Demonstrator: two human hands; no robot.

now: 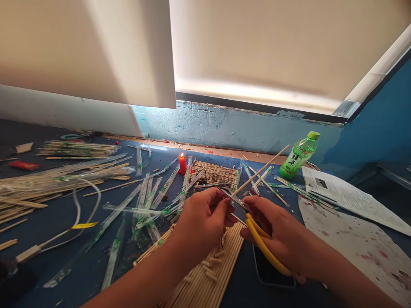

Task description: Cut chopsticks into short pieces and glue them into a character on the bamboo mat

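While the thin wooden stick [260,171] slants up and away to the right over the surface [58,231], its near end sits between the two hands, where the blades of the yellow-handled cutters [257,235] meet it, so the long free part stays clear of the clutter. The left hand [202,220] pinches the stick's near end with fingers drawn together, apparently to steady it right beside the blades. The right hand [279,235] is wrapped around the yellow handles, squeezed on them, the tool's nose pointing up and left toward the stick. Directly under the hands lies a mat of sticks [205,273] laid side by side, with short cut stubs [210,267] scattered on it, as if it catches what falls. Just beyond, a lit red candle [182,163] stands upright near a second, darker mat [213,172]. Empty plastic wrappers [150,201] spread leftward, and bundles of wrapped sticks [77,149] rest farther left. A green bottle [299,155] leans at the right by a printed paper [346,196].
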